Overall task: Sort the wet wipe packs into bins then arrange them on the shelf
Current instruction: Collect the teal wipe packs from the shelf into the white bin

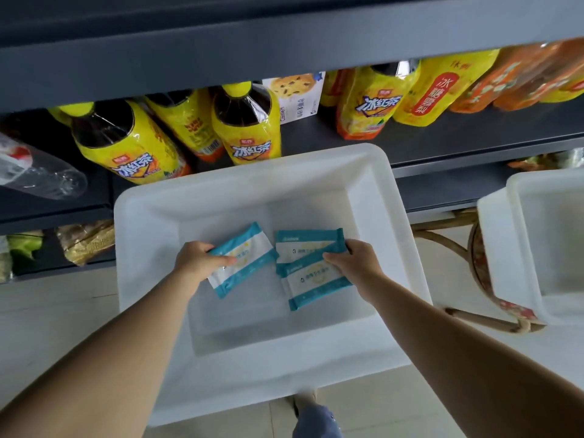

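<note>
Three wet wipe packs in white bin (151, 216), mid-floor. Left hand (197, 259) pinches left pack (241, 259); right hand (354, 259) grips front right pack (313, 284), possibly also rear pack (303, 245). Second bin (499, 235) at right, contents unseen. Shelf (442, 134) holds drink bottles (249, 121); no wipes shelved yet.

- We note three teal-and-white wet wipe packs inside the white bin (388, 197): left pack (245, 257) tilted; rear pack (303, 245) under front pack (313, 282).
</note>
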Demonstrator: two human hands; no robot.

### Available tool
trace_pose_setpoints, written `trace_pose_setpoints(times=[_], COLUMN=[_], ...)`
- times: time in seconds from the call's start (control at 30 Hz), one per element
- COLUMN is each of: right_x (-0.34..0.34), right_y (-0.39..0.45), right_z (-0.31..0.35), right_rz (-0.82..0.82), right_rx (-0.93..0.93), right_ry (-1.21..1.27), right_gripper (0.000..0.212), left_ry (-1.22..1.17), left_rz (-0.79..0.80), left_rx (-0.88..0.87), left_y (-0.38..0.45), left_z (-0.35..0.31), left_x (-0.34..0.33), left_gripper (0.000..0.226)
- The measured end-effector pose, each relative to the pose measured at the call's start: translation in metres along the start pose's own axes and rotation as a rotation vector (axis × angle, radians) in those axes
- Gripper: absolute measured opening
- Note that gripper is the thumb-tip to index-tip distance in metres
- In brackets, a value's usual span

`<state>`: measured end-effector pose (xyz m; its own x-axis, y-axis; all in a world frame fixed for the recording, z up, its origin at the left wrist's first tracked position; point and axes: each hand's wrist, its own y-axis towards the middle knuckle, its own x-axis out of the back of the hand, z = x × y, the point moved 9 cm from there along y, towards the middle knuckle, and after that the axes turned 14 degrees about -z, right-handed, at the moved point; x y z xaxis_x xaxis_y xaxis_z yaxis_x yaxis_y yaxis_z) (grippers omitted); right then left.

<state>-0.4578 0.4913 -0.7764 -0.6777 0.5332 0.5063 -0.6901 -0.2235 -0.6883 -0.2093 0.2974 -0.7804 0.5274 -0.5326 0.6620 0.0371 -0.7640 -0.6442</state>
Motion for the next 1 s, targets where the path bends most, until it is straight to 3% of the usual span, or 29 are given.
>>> trace_pose_setpoints(times=[0.43,0.7,0.87,1.0], right_x=[0.006,0.023,0.03,0.031], right_y=[-0.004,-0.058,-0.126,-0.204], right_z=[0.007,0.069,0.124,0.175], right_rz=[-0.173,-0.203,-0.215,-0.259], right_rx=[0.157,0.564,0.74,0.928], right_ry=[-0.119,-0.477,-0.649,-0.795], right_gripper=[0.015,0.048,0.055,0.061], left_ry=[0.277,0.47,0.666,0.738], left_rz=[-0.157,-0.267,-0.28,-0.344], left_rx=[-0.102,-0.342,-0.615,-0.738], left_y=[0.002,-0.038,-0.084,-0.132], left_z=[-0.001,-0.039,-0.067,-0.076], left_x=[0.009,0.062,0.121,0.189], left_gripper=[0.043,0.055,0.056,0.057])
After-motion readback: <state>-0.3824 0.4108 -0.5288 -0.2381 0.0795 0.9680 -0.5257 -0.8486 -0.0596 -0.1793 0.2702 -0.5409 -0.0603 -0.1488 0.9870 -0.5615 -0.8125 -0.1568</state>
